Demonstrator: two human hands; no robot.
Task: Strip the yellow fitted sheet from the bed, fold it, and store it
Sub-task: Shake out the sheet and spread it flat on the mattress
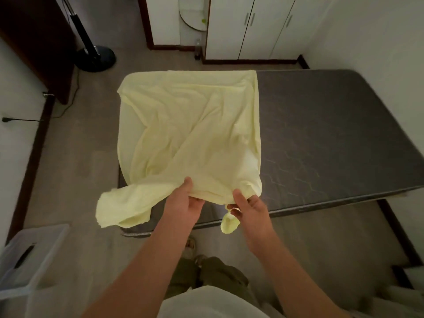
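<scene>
— Lying part-folded on the mattress (332,134), the sheet (188,125) has its near edge pinched by the left hand (183,200) and right hand (250,203)

— Loose corner overhangs; it could slide floorward and unfold

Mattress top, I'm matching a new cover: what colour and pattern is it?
Dark grey mattress with quilted hexagon stitching, seen in the head view.

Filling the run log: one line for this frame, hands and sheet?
phase: folding | sheet: off mattress, folded on its left half | left hand: grips near edge | right hand: pinches near edge | bin: floor, left
</scene>
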